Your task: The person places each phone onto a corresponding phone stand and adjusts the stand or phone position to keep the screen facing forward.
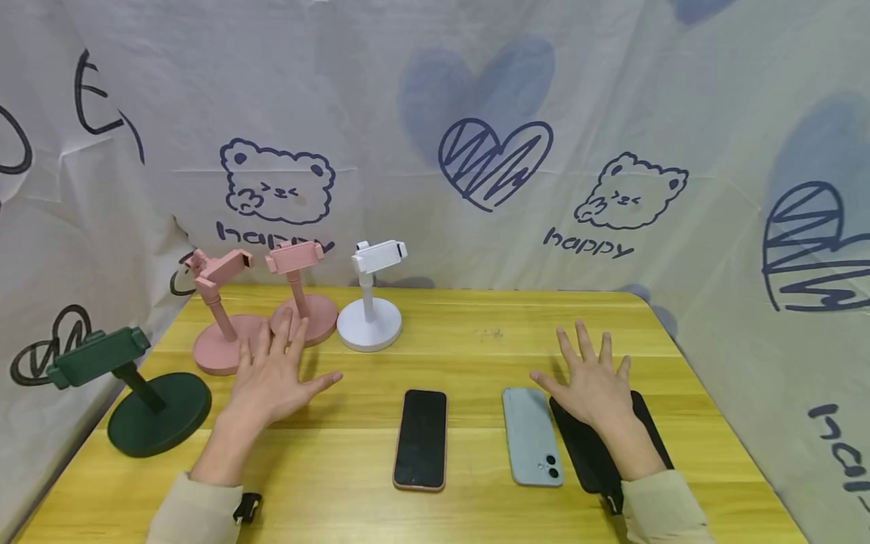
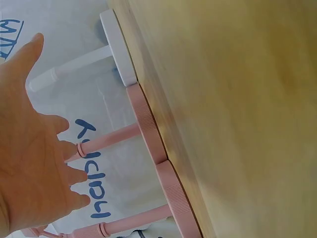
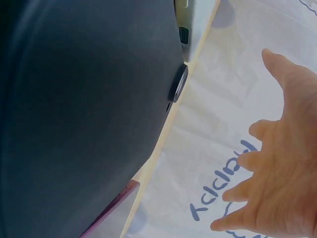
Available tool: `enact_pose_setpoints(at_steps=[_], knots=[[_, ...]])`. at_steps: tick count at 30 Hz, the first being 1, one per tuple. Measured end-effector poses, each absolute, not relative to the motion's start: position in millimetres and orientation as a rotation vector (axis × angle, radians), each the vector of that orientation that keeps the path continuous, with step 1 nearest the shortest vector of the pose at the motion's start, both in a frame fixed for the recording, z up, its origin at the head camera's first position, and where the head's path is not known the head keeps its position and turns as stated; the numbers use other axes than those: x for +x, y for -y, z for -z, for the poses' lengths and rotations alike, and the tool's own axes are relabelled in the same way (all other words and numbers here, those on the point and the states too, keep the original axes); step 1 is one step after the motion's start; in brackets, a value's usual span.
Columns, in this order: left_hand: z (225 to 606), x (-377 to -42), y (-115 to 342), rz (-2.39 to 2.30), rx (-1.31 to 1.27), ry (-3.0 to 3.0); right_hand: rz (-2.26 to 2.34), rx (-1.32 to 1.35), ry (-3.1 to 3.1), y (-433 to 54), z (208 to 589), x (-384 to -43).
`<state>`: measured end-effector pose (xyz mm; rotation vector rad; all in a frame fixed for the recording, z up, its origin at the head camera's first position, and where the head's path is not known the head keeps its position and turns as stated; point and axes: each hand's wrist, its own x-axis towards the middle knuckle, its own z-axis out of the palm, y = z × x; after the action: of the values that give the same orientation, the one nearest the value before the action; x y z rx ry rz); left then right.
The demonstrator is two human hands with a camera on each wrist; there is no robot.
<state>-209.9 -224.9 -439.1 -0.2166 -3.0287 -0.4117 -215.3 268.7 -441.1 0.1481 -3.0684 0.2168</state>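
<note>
Head view gives me the left hand [image 1: 272, 385], spread wide near 2 pink stands [image 1: 220, 351], and the right hand [image 1: 598, 387], equally unclenched, over a flat black object [image 1: 583, 452].

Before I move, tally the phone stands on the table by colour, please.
Green stand: 1
Pink stands: 2
White stand: 1
Total: 4

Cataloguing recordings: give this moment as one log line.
left hand: open, near pink stands | right hand: open, near black tablet | between: dark-screened phone, pale phone | held: nothing
</note>
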Motion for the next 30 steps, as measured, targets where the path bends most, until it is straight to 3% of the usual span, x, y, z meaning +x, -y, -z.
enact_pose_setpoints(at_steps=[16, 30], knots=[[436.7, -216.3, 220.2, 0.502, -0.210, 2.916, -0.303, 0.183, 3.004, -259.3, 430.3, -215.2], [419.5, -234.6, 194.1, 0.858, -0.182, 2.549, -0.832, 0.361, 2.704, -211.2, 385.3, -224.0]])
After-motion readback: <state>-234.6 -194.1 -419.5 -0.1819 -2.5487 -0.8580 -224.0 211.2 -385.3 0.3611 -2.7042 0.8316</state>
